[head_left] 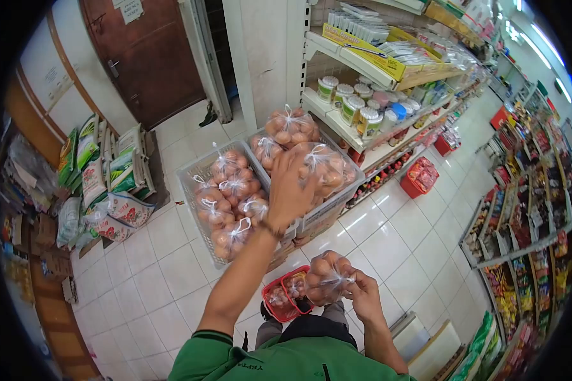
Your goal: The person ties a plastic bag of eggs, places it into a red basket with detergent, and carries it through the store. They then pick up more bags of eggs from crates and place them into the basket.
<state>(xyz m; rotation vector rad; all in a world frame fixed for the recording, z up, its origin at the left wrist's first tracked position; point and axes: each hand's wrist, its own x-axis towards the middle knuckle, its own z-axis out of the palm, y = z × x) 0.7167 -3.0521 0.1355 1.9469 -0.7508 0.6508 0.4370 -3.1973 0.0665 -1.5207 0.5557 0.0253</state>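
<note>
Right hand [365, 291] is pinching a clear plastic bag of brown eggs [327, 277]; left hand [290, 190] (part-spread, hold indeterminable) is crossing the near corner of a grey plastic crate [330, 207].

Bagged eggs [328, 277] were orange-brown under clear plastic with white ties; left crate [189, 197] read translucent whitish grey, right crate [329, 204] grey, basket [291, 315] solid red. Shirt [286, 360] was green with dark sleeve trim and dark lettering, over grey trousers [270, 331]. Background: floor [133, 279] off-white tile with a darker grid of joints, door [149, 63] reddish brown, display box [397, 68] yellow, jars [369, 122] white with green labels, sacks [122, 211] white with red-and-green print.
</note>
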